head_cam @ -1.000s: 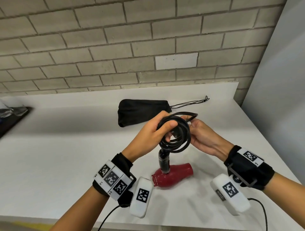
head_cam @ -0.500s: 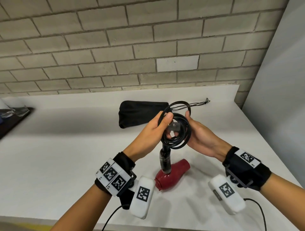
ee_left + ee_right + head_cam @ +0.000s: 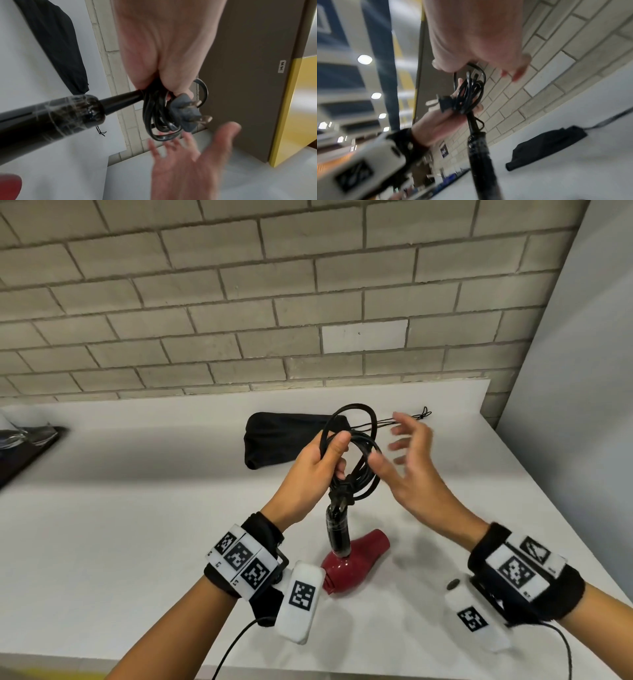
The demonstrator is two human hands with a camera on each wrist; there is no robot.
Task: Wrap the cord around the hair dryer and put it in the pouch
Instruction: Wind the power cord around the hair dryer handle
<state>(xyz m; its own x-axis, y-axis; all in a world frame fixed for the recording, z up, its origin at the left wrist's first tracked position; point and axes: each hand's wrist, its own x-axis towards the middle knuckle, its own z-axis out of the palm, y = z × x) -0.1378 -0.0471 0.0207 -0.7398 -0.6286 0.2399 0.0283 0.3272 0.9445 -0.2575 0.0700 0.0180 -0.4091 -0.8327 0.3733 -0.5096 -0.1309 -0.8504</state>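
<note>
left hand (image 3: 317, 470) clamped on the cord (image 3: 356, 453), fingers curled round a bundle of black loops gathered above the dryer (image 3: 352, 559). plug (image 3: 186, 116) poking out beside the fingertips, prongs bare, seen in the left wrist view. right hand (image 3: 412, 470) just beside the loops, fingers spread and blurred, gripping nothing; thumb near the coil, touching or not cannot be told. hands close together but apart.

red dryer body lying on the white table (image 3: 137, 542), black handle (image 3: 337, 529) standing up from it, cord running from the handle top straight into the held coil. cord bunched in loops at the handle end, not wound round the dryer.

black pouch (image 3: 277, 440) lying flat on the table behind the hands, well apart from the dryer, drawstring (image 3: 411, 419) trailing off to the right. brick wall (image 3: 308, 302) behind the table. dark tray (image 3: 24, 450) at the far left edge, contents too blurred to tell.
</note>
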